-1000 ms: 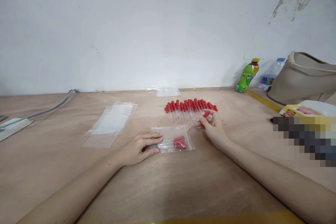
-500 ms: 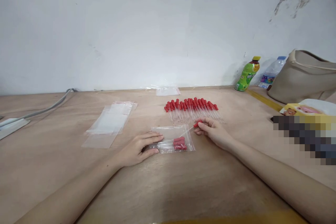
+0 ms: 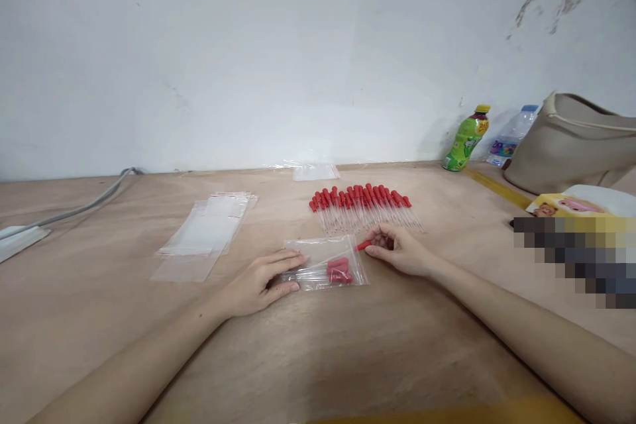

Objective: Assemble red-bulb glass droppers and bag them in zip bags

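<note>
A clear zip bag (image 3: 318,250) lies on the table with several red-capped glass droppers (image 3: 338,270) inside, their red bulbs toward its right end. My left hand (image 3: 271,280) holds the bag's left end, fingers on top and thumb along the near edge. Between the thumb and fingers of my right hand (image 3: 397,250) is the red bulb of one dropper (image 3: 364,245). Its thin glass stem points left and reaches into the bag's right end. Behind the bag, many more droppers (image 3: 365,202) lie side by side in a row, bulbs toward the wall.
Flat clear bags (image 3: 203,232) are stacked on the left, and another bag (image 3: 315,173) lies by the wall. A grey cable (image 3: 99,201) runs at far left. To the right stand a green bottle (image 3: 466,140), a clear bottle (image 3: 514,136), a beige bag (image 3: 571,146) and a yellow package (image 3: 551,205).
My right hand has moved slightly left and down, sliding the dropper's stem deeper into the bag. My left hand stays on the bag. The view has shifted a little.
</note>
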The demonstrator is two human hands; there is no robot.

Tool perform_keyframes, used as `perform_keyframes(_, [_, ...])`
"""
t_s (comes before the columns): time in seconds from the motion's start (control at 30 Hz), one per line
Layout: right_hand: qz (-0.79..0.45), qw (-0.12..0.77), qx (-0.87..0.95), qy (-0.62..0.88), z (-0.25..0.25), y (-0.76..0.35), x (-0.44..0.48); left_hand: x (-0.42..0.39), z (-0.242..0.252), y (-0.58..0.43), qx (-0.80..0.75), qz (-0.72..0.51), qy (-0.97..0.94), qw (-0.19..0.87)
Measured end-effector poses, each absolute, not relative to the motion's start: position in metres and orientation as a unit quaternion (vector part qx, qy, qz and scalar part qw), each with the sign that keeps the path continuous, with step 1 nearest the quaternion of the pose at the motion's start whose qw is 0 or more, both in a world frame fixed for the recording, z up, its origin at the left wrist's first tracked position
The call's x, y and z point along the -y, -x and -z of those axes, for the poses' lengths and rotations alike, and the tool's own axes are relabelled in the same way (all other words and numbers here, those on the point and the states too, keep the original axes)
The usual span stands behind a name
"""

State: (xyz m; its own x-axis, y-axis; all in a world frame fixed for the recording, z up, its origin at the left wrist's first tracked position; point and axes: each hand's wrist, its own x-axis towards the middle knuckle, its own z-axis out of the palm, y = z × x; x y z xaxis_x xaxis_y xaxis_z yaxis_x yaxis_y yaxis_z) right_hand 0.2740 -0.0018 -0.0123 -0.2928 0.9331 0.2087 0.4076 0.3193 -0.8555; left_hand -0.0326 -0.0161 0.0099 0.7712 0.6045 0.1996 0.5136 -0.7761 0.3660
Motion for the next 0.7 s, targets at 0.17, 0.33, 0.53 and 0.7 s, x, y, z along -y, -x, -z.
perform_keyframes(0.17, [-0.338, 0.373, 0.716, 0.484, 0.011, -0.253, 0.006, 0.016, -0.010, 0.032, -0.300, -0.151, -0.931, 0.144])
perform_keyframes(0.33, [-0.303, 0.378, 0.678, 0.552, 0.013, -0.245, 0.003, 0.016, -0.009, 0.032, -0.302, -0.154, -0.930, 0.142])
perform_keyframes(0.53, [-0.293, 0.370, 0.707, 0.526, 0.020, -0.239, 0.004, 0.015, -0.009, 0.032, -0.304, -0.150, -0.930, 0.141])
perform_keyframes(0.7, [-0.207, 0.350, 0.778, 0.478, 0.016, -0.237, 0.008, 0.014, -0.008, 0.032, -0.295, -0.156, -0.932, 0.141])
